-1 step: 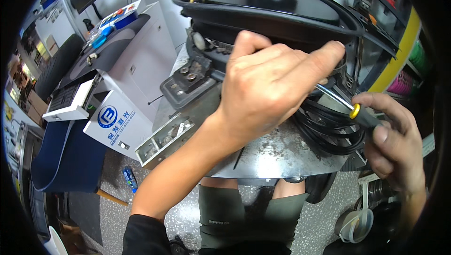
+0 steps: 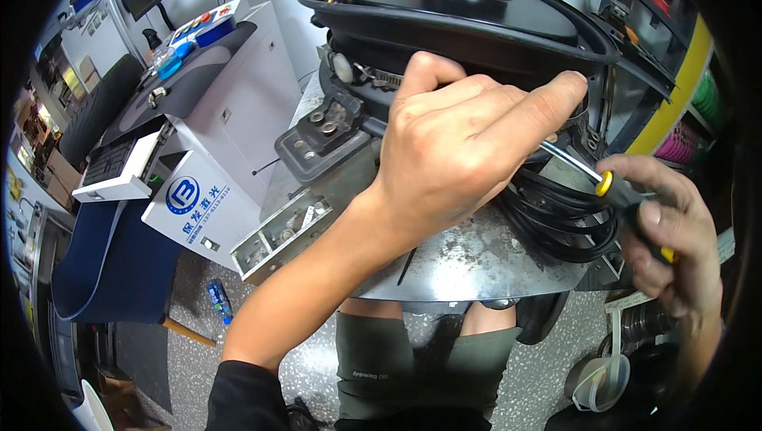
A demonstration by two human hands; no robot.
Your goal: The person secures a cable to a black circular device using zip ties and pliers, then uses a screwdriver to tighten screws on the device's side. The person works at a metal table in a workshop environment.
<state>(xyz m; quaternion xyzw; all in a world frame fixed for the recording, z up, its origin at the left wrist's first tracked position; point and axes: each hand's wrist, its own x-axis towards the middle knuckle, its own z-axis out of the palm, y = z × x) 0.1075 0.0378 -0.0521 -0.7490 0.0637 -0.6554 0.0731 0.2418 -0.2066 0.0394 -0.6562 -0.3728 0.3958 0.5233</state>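
Note:
My right hand point(image 2: 675, 232) is closed on a screwdriver point(image 2: 631, 201) with a black and yellow handle. Its metal shaft slants up and left, and the tip is hidden behind my left hand point(image 2: 460, 133). That hand is bent over the lower side of a large black round assembly point(image 2: 468, 34), the index finger reaching right along it. The other fingers curl under, so what they grip is hidden. Left of the hand, a slotted metal band point(image 2: 389, 79) and a black bracket with bolts point(image 2: 324, 133) show at the assembly's base.
The assembly stands on a worn metal tabletop point(image 2: 468, 260). Coiled black cable point(image 2: 556, 225) lies at its right, a divided metal tray of small parts point(image 2: 282, 232) at its left. A white cabinet point(image 2: 230, 105) with an open drawer stands farther left. A clear bucket point(image 2: 599, 383) sits lower right.
The screwdriver handle has turned in my right hand, and yellow at its rear end now shows. My left hand keeps its place against the assembly. The whole view has shifted slightly.

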